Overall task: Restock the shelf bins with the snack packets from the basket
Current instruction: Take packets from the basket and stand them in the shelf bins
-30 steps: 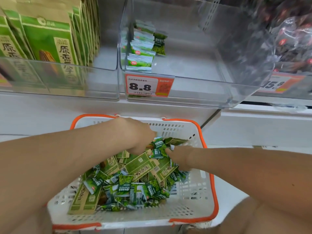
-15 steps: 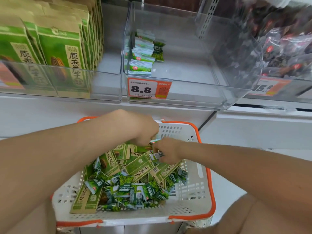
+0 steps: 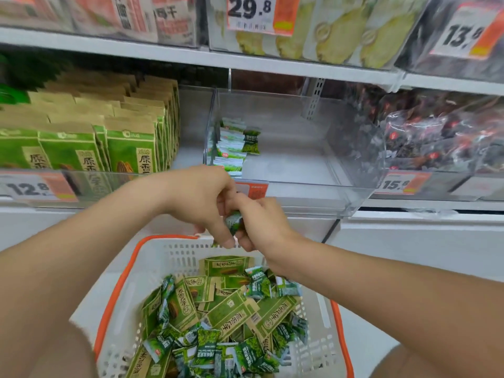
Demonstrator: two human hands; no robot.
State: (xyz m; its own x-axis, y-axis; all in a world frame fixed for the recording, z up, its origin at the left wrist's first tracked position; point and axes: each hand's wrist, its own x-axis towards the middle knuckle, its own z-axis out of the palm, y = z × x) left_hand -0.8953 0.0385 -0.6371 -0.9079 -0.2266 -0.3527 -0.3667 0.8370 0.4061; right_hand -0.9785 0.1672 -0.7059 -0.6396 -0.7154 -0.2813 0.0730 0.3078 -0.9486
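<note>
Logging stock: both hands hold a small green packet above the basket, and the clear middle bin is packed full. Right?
No: the head view shows the clear middle bin nearly empty, few packets at its left. Left hand and right hand do hold the green packet above the basket.

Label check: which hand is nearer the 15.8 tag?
Right. The right hand lies below and left of the 15.8 tag; the left hand is farther left. Both hold one green packet.
</note>
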